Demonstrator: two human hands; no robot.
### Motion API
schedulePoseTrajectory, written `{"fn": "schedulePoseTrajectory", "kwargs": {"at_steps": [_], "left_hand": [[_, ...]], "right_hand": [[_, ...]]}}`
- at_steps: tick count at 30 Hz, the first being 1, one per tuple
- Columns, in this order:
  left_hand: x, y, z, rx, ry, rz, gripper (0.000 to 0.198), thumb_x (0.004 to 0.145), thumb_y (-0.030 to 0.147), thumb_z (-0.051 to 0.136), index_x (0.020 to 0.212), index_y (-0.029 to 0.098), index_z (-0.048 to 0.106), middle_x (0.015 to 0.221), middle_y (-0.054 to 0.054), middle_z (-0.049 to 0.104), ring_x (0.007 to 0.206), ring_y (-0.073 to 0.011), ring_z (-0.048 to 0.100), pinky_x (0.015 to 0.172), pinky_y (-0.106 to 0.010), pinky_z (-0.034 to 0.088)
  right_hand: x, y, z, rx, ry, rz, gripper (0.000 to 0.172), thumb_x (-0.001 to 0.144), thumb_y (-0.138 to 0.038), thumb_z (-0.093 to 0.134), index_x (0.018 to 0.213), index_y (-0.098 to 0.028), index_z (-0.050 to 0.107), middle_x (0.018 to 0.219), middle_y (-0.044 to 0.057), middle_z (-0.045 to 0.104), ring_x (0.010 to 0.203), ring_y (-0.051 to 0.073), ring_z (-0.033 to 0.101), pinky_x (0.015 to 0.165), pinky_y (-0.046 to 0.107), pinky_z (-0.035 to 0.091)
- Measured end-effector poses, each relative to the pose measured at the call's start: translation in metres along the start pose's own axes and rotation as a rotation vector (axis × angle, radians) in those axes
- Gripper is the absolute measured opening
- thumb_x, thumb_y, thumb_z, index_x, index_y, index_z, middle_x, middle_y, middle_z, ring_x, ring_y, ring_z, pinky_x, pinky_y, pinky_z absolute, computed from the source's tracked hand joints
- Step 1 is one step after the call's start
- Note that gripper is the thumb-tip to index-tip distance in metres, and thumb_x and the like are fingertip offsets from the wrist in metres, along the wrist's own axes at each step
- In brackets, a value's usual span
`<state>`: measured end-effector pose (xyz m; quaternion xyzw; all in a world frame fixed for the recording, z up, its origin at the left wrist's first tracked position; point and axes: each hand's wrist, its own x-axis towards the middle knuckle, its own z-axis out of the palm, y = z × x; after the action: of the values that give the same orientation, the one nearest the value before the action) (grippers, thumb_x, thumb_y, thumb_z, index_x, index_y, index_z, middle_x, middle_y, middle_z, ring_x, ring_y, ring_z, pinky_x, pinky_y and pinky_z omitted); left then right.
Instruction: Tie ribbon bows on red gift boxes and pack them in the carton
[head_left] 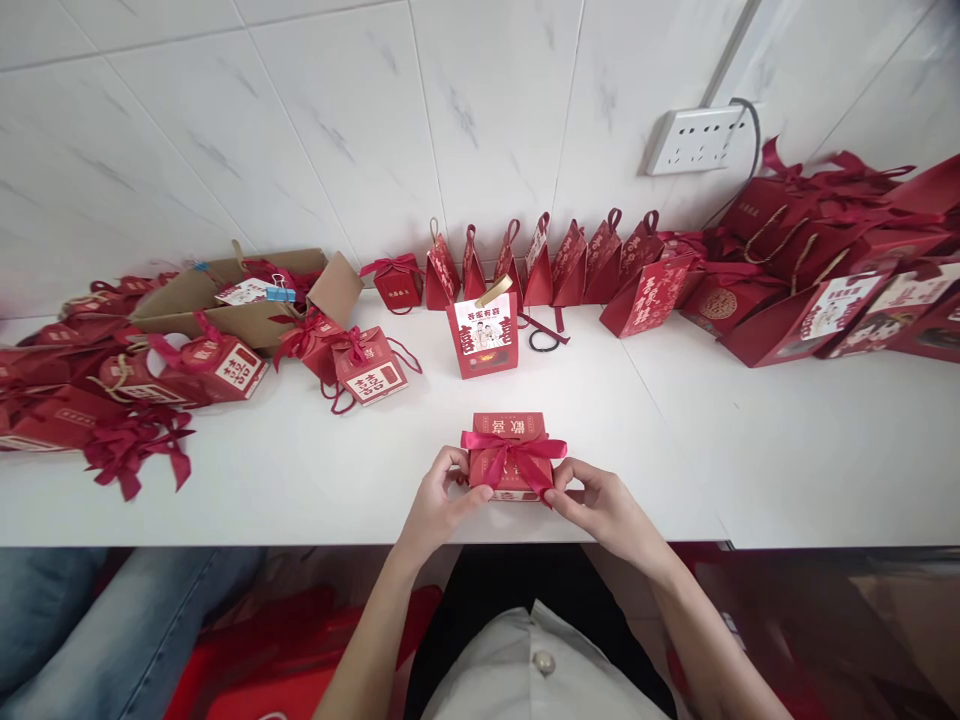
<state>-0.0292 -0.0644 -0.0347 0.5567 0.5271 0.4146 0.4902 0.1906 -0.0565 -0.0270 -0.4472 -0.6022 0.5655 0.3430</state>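
Observation:
A small red gift box [508, 423] with pale Chinese characters lies on the white table near its front edge. A crimson ribbon [512, 451] is tied in a bow across its top, loops out to both sides and two tails hanging toward me. My left hand [444, 503] is at the box's left front corner, its thumb and fingers pinched on the left ribbon tail. At the right front corner, my right hand [604, 502] pinches the other tail between thumb and curled index finger. The fingertips behind the box's sides are partly hidden.
Behind the box stands a red-and-white gift bag [486, 340], with a row of red triangular boxes [586, 262] along the wall. A cardboard box [225, 262] and ribboned boxes [371, 372] are left. More gift bags [806, 310] crowd the right. A person's jeans [142, 630] show lower left.

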Motion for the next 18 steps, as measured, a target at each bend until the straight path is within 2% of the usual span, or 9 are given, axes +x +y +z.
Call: {"fn": "schedulePoseTrajectory", "kwargs": {"at_steps": [3, 5, 8, 10, 11, 13, 14, 16, 18], "left_hand": [[-0.002, -0.001, -0.019, 0.089, -0.113, 0.054, 0.019, 0.073, 0.030, 0.061, 0.080, 0.020, 0.046, 0.087, -0.003, 0.052, 0.085, -0.0173, 0.051, 0.083, -0.031, 0.043], [-0.002, 0.000, -0.034, 0.070, -0.161, 0.086, 0.014, 0.073, 0.024, 0.058, 0.084, 0.020, 0.051, 0.097, -0.007, 0.054, 0.097, -0.0208, 0.052, 0.088, -0.034, 0.042], [0.005, 0.007, -0.048, 0.025, -0.012, 0.064, 0.012, 0.078, 0.030, 0.051, 0.081, 0.019, 0.054, 0.093, -0.008, 0.056, 0.095, -0.0226, 0.053, 0.082, -0.034, 0.045], [0.013, 0.015, -0.045, 0.075, 0.098, -0.002, 0.025, 0.083, 0.039, 0.043, 0.078, 0.019, 0.056, 0.086, -0.007, 0.058, 0.086, -0.0212, 0.055, 0.076, -0.032, 0.045], [0.017, 0.019, -0.040, 0.115, 0.113, -0.028, 0.030, 0.085, 0.043, 0.041, 0.078, 0.019, 0.056, 0.084, -0.006, 0.059, 0.083, -0.0205, 0.056, 0.074, -0.032, 0.045], [0.025, 0.027, -0.027, 0.180, 0.092, -0.059, 0.032, 0.083, 0.048, 0.045, 0.079, 0.019, 0.057, 0.083, -0.004, 0.061, 0.080, -0.0192, 0.057, 0.071, -0.029, 0.045], [0.027, 0.030, -0.021, 0.199, 0.082, -0.066, 0.031, 0.082, 0.049, 0.048, 0.080, 0.019, 0.057, 0.082, -0.003, 0.061, 0.077, -0.0183, 0.057, 0.068, -0.028, 0.045], [0.030, 0.033, -0.010, 0.211, 0.106, -0.068, 0.029, 0.079, 0.048, 0.054, 0.077, 0.019, 0.055, 0.077, -0.001, 0.060, 0.069, -0.0159, 0.056, 0.062, -0.025, 0.044], [0.027, 0.033, -0.002, 0.203, 0.159, -0.027, 0.026, 0.079, 0.045, 0.056, 0.075, 0.019, 0.053, 0.073, 0.000, 0.058, 0.065, -0.0141, 0.055, 0.059, -0.024, 0.043]], "right_hand": [[-0.005, -0.003, -0.012, -0.081, -0.105, 0.013, 0.021, 0.080, -0.039, 0.060, 0.071, -0.020, 0.055, 0.080, 0.002, 0.061, 0.077, 0.017, 0.058, 0.076, 0.031, 0.049], [-0.006, -0.003, -0.025, -0.151, -0.169, 0.066, 0.023, 0.079, -0.042, 0.060, 0.071, -0.020, 0.058, 0.077, 0.002, 0.063, 0.074, 0.018, 0.059, 0.076, 0.033, 0.050], [0.000, 0.001, -0.041, -0.230, -0.038, 0.067, 0.030, 0.077, -0.050, 0.061, 0.074, -0.020, 0.061, 0.078, 0.005, 0.064, 0.075, 0.021, 0.060, 0.074, 0.038, 0.051], [0.006, 0.006, -0.042, -0.197, 0.080, -0.050, 0.044, 0.070, -0.056, 0.066, 0.096, -0.021, 0.060, 0.099, 0.010, 0.063, 0.093, 0.026, 0.059, 0.081, 0.042, 0.051], [0.010, 0.009, -0.040, -0.175, 0.091, -0.115, 0.060, 0.065, -0.058, 0.070, 0.112, -0.023, 0.054, 0.113, 0.012, 0.058, 0.105, 0.029, 0.056, 0.085, 0.045, 0.050], [0.017, 0.013, -0.031, -0.178, 0.032, -0.200, 0.095, 0.059, -0.056, 0.075, 0.137, -0.026, 0.030, 0.137, 0.016, 0.040, 0.125, 0.032, 0.041, 0.095, 0.051, 0.043], [0.019, 0.014, -0.025, -0.204, -0.008, -0.211, 0.105, 0.059, -0.054, 0.076, 0.142, -0.027, 0.019, 0.142, 0.017, 0.033, 0.130, 0.033, 0.035, 0.099, 0.053, 0.040], [0.023, 0.015, -0.016, -0.259, -0.051, -0.202, 0.106, 0.065, -0.047, 0.075, 0.145, -0.028, 0.008, 0.145, 0.017, 0.026, 0.133, 0.032, 0.031, 0.103, 0.054, 0.035], [0.025, 0.016, -0.009, -0.281, -0.052, -0.200, 0.100, 0.070, -0.041, 0.072, 0.145, -0.028, 0.006, 0.143, 0.016, 0.028, 0.132, 0.031, 0.033, 0.103, 0.053, 0.036]]}}
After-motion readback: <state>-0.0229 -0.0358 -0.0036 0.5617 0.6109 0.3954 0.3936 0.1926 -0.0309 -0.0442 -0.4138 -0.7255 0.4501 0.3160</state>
